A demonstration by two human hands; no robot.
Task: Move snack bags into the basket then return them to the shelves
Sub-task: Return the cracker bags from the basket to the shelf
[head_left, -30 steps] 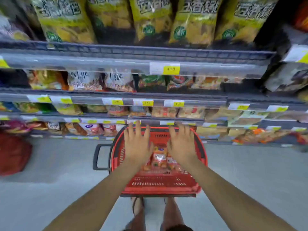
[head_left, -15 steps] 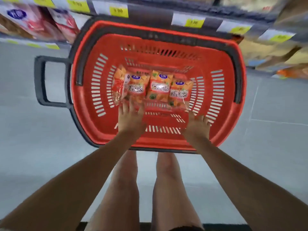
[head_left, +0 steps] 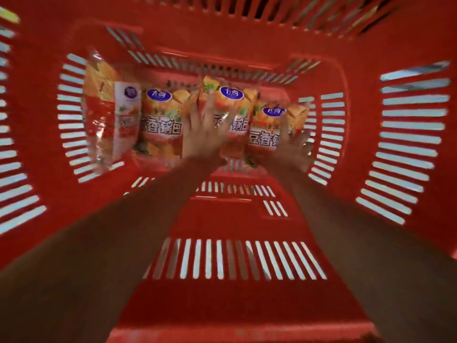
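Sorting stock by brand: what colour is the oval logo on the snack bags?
Blue-purple with white lettering, on each snack bag; clearest in the head view.

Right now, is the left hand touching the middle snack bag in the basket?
Touching. The head view shows the left hand with spread fingers lying flat over the front of the middle snack bag, no gap visible, inside the basket.

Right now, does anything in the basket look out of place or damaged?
Mostly fine. Three snack bags lie face up in a row, but the leftmost bag stands on edge against the basket wall, turned sideways. No tears or spills show. The left hand and right hand are spread over the bags.
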